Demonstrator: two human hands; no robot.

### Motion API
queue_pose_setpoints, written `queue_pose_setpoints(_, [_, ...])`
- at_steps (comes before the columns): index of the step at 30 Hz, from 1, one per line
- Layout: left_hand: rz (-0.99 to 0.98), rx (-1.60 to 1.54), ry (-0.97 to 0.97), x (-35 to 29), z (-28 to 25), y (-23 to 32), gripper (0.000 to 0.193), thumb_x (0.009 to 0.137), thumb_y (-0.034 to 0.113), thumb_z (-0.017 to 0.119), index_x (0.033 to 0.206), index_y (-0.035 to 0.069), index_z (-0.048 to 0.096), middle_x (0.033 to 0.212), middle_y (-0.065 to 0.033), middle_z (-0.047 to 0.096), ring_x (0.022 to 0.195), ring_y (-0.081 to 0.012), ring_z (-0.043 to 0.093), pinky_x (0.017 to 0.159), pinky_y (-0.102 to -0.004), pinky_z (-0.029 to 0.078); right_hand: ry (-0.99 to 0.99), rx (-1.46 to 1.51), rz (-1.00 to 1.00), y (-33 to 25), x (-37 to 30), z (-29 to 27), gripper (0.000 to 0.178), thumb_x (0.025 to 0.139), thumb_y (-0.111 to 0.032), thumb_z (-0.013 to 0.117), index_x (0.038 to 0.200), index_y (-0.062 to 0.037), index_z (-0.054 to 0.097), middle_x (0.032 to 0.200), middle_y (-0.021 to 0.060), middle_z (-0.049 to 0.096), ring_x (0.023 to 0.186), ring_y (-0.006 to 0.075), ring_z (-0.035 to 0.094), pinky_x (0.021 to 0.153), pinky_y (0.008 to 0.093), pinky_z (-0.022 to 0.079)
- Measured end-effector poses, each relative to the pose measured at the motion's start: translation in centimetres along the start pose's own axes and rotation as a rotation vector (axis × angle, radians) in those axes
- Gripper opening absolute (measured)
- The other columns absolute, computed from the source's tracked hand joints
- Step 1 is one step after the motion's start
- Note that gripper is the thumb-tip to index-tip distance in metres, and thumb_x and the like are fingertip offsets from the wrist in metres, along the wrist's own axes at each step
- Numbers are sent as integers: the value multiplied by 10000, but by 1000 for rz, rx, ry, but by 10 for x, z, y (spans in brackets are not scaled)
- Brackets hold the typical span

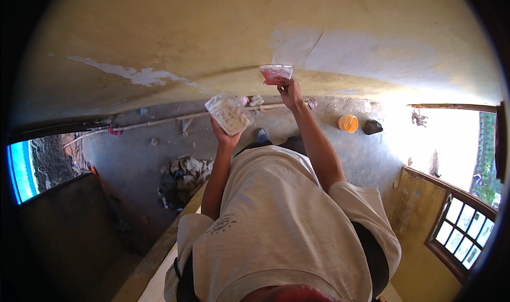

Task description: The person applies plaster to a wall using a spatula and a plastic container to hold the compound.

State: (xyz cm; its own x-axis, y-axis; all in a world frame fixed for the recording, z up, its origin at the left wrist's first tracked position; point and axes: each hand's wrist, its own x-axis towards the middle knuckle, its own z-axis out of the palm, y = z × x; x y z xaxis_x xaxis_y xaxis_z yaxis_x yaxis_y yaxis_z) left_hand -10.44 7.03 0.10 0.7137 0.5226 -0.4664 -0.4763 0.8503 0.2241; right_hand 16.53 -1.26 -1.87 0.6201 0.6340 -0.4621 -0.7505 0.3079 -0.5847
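Observation:
My left hand (227, 137) holds up a clear plastic tub (232, 118) from below, with whitish paste inside and smears on its rim. In my right hand (290, 93) is a flat red putty scraper (273, 77), pinched at its lower side and coated pale along the far edge. The scraper is up by the yellowish wall (223, 36); whether its edge touches the surface I cannot tell. Just beyond it, a pale grey-white patch (350, 47) spreads to the right over the wall. Another ragged whitish patch (141, 76) shows farther left.
A long pale pole (175, 120) lies along the wall's foot. On the grey floor (133, 153) to the right stand an orange bucket (348, 123) and a dark bag (373, 126). Crumpled rubbish (186, 177) is heaped at left. A paned window (463, 230) is at lower right.

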Motion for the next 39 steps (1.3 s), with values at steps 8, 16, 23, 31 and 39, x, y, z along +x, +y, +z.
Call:
queue_pose_setpoints(8, [-54,59,-40,15,5,-8,822,858,788,424,1473,243,440,1436,-45,518,1292,-303,488,1100,-578,311,-140,-969,-642,-56,-57,67,141,933,-11,572,1017,69,652,936,88,659,836,160,592,745,255,469])
queue_pose_setpoints(16, [-95,9,-104,30,1,-25,803,877,768,407,1468,225,437,1452,-73,499,1315,-334,477,1065,-580,365,-274,-47,-249,-163,-139,170,155,943,-26,550,1020,77,636,995,136,672,905,179,630,804,282,509])
queue_pose_setpoints(23, [-79,25,-63,24,-4,-24,753,890,741,419,1438,226,474,1403,-54,542,1231,-318,538,1035,-553,403,-216,-24,-280,-137,-132,81,146,930,-16,560,1052,53,601,991,136,676,854,169,661,820,287,528])
queue_pose_setpoints(31, [-46,103,4,8,8,-21,688,905,697,448,1406,230,512,1377,-35,563,1223,-294,550,1046,-546,405,199,-124,-68,-38,-14,-89,168,876,-74,613,1035,-29,646,960,75,687,873,164,633,775,270,486])
queue_pose_setpoints(39, [-51,93,45,12,17,-28,680,907,693,452,1397,226,522,1361,-34,577,1232,-282,546,1059,-546,389,93,-56,-105,-52,14,-81,96,886,-56,604,955,-9,650,907,69,659,857,142,614,751,248,478])
